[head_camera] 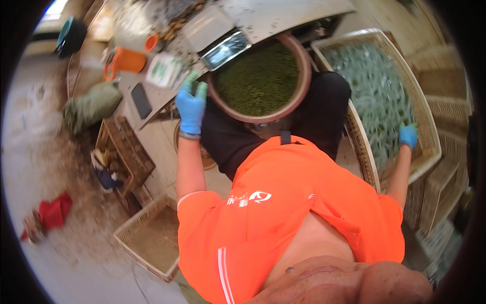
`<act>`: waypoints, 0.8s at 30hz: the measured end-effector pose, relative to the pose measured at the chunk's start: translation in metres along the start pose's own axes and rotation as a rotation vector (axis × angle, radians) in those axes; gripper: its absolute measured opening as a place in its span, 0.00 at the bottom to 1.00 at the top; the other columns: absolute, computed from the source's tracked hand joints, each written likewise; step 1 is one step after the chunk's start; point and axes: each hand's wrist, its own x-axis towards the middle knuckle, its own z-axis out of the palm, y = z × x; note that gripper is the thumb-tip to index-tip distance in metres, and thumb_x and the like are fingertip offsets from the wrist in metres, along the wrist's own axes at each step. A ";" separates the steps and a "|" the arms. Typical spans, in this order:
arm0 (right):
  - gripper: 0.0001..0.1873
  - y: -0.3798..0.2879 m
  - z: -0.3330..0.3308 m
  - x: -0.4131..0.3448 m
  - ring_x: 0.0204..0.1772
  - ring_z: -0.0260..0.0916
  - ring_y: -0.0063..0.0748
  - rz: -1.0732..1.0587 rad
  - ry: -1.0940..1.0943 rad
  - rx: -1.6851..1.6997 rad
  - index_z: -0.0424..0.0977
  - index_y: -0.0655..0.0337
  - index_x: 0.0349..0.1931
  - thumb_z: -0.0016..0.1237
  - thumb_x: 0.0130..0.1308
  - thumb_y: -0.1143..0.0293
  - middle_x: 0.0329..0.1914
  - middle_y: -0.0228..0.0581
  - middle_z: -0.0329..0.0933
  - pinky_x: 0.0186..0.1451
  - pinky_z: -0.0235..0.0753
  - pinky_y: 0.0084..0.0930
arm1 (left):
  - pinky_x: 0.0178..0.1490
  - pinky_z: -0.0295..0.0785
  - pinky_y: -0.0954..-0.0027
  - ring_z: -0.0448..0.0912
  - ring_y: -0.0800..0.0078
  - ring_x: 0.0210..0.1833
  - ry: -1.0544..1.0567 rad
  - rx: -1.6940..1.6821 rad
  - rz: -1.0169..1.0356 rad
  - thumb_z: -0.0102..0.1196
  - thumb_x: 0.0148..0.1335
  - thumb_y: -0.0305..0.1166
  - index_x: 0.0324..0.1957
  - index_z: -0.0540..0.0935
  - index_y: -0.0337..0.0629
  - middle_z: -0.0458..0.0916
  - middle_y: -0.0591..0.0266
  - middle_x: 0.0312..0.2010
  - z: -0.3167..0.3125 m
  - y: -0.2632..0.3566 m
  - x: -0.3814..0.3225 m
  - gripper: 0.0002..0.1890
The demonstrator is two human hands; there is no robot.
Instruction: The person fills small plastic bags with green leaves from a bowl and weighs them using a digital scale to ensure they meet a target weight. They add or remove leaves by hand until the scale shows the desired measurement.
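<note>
My left hand (192,100), in a blue glove with green fingertips, is raised beside the table corner with its fingers apart and nothing in them. Close by are a scale with a lit display (226,51) and a white packet with green print (164,70). Between my knees stands a round tub (303,76) of loose green granular or leafy material (258,78). My right hand (408,135), gloved alike, reaches over the large plastic crate (427,125) at my right. It touches the heap of small clear plastic pieces (372,95); whether it grips one is not visible.
An orange bottle (127,60) and a dark flat phone-like object (141,100) lie on the table (281,15). Left of me are a green sack (93,106), a brown crate (127,148), a cream crate (146,239) and a red cloth (55,211). Stacked crates (444,102) stand far right.
</note>
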 end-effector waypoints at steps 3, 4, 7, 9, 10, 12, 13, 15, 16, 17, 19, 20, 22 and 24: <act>0.28 -0.131 -0.120 -0.043 0.63 0.67 0.52 -0.307 0.309 0.299 0.67 0.66 0.61 0.53 0.61 0.64 0.60 0.54 0.71 0.67 0.64 0.39 | 0.52 0.74 0.62 0.79 0.56 0.49 0.393 0.261 0.021 0.59 0.56 0.25 0.53 0.78 0.34 0.81 0.47 0.46 -0.063 -0.056 0.019 0.20; 0.26 -0.159 -0.133 -0.051 0.63 0.67 0.51 -0.450 0.375 0.438 0.68 0.65 0.60 0.52 0.60 0.67 0.59 0.54 0.71 0.66 0.65 0.39 | 0.54 0.73 0.61 0.78 0.55 0.51 0.366 0.425 0.070 0.58 0.58 0.29 0.54 0.78 0.36 0.79 0.47 0.50 -0.083 -0.083 0.032 0.20; 0.23 -0.253 -0.161 -0.090 0.61 0.69 0.49 -0.781 0.415 0.705 0.70 0.62 0.57 0.52 0.59 0.72 0.57 0.52 0.73 0.65 0.67 0.38 | 0.58 0.70 0.53 0.74 0.54 0.56 0.138 0.802 0.000 0.54 0.61 0.38 0.54 0.78 0.43 0.75 0.52 0.56 -0.085 -0.119 0.071 0.20; 0.23 -0.313 -0.196 -0.134 0.61 0.69 0.49 -0.970 0.386 0.752 0.71 0.63 0.56 0.52 0.57 0.74 0.56 0.50 0.73 0.64 0.68 0.38 | 0.61 0.62 0.38 0.74 0.56 0.56 -0.077 1.050 -0.084 0.49 0.62 0.45 0.52 0.79 0.49 0.72 0.58 0.59 -0.071 -0.135 0.080 0.20; 0.24 -0.336 -0.206 -0.154 0.60 0.69 0.49 -1.045 0.362 0.806 0.70 0.63 0.56 0.52 0.56 0.75 0.56 0.50 0.73 0.64 0.69 0.38 | 0.60 0.58 0.34 0.74 0.57 0.56 0.021 1.035 -0.049 0.50 0.62 0.45 0.50 0.80 0.49 0.74 0.58 0.58 -0.067 -0.152 0.076 0.19; 0.24 -0.369 -0.217 -0.187 0.59 0.70 0.51 -1.162 0.283 0.884 0.70 0.63 0.56 0.52 0.55 0.76 0.55 0.50 0.73 0.62 0.70 0.38 | 0.60 0.55 0.31 0.74 0.59 0.55 0.066 1.011 -0.032 0.51 0.60 0.44 0.47 0.82 0.49 0.77 0.58 0.53 -0.061 -0.161 0.080 0.17; 0.24 -0.377 -0.220 -0.201 0.58 0.70 0.51 -1.203 0.222 0.912 0.70 0.63 0.56 0.52 0.55 0.76 0.55 0.50 0.73 0.61 0.71 0.38 | 0.62 0.54 0.34 0.75 0.59 0.55 0.008 1.006 -0.051 0.52 0.60 0.44 0.46 0.83 0.48 0.79 0.58 0.51 -0.060 -0.151 0.084 0.17; 0.24 -0.391 -0.223 -0.221 0.56 0.71 0.51 -1.302 0.144 0.930 0.71 0.62 0.56 0.52 0.55 0.76 0.54 0.50 0.74 0.60 0.72 0.37 | 0.61 0.59 0.41 0.77 0.60 0.52 0.047 0.913 -0.035 0.54 0.59 0.41 0.44 0.85 0.46 0.82 0.57 0.46 -0.066 -0.134 0.081 0.15; 0.24 -0.397 -0.222 -0.228 0.57 0.71 0.49 -1.323 0.088 0.921 0.71 0.61 0.56 0.52 0.55 0.76 0.55 0.49 0.74 0.60 0.72 0.37 | 0.60 0.63 0.47 0.79 0.59 0.49 0.141 0.820 0.009 0.56 0.58 0.40 0.43 0.85 0.45 0.83 0.56 0.43 -0.070 -0.127 0.079 0.14; 0.23 -0.401 -0.225 -0.237 0.53 0.73 0.51 -1.337 0.068 0.960 0.73 0.61 0.54 0.54 0.55 0.75 0.52 0.49 0.75 0.57 0.74 0.36 | 0.58 0.68 0.52 0.80 0.59 0.47 0.233 0.727 0.054 0.57 0.58 0.38 0.42 0.85 0.44 0.84 0.55 0.40 -0.072 -0.119 0.075 0.13; 0.21 -0.414 -0.229 -0.252 0.50 0.77 0.45 -1.251 -0.292 1.150 0.74 0.62 0.53 0.56 0.57 0.72 0.48 0.48 0.78 0.54 0.76 0.32 | 0.50 0.75 0.61 0.83 0.56 0.40 0.472 0.269 0.230 0.61 0.55 0.31 0.37 0.86 0.38 0.84 0.50 0.36 -0.059 -0.062 0.062 0.09; 0.21 -0.423 -0.233 -0.262 0.48 0.77 0.41 -1.164 -0.463 1.258 0.74 0.63 0.52 0.58 0.58 0.70 0.47 0.47 0.79 0.53 0.76 0.30 | 0.47 0.76 0.61 0.83 0.55 0.39 0.385 0.138 0.267 0.60 0.55 0.29 0.37 0.85 0.38 0.84 0.49 0.36 -0.043 -0.039 0.048 0.09; 0.22 -0.443 -0.239 -0.277 0.48 0.77 0.29 -1.081 -0.694 1.383 0.74 0.66 0.52 0.60 0.60 0.65 0.48 0.46 0.79 0.52 0.76 0.26 | 0.45 0.76 0.61 0.82 0.53 0.39 0.227 0.020 0.338 0.60 0.56 0.27 0.39 0.85 0.36 0.84 0.48 0.37 -0.003 0.000 0.014 0.09; 0.14 -0.453 -0.237 -0.280 0.40 0.77 0.29 -1.063 -0.749 1.322 0.77 0.67 0.44 0.55 0.63 0.67 0.39 0.43 0.81 0.45 0.76 0.26 | 0.49 0.76 0.61 0.82 0.52 0.42 0.148 -0.035 0.323 0.60 0.56 0.28 0.41 0.84 0.35 0.84 0.48 0.39 0.038 0.022 -0.022 0.11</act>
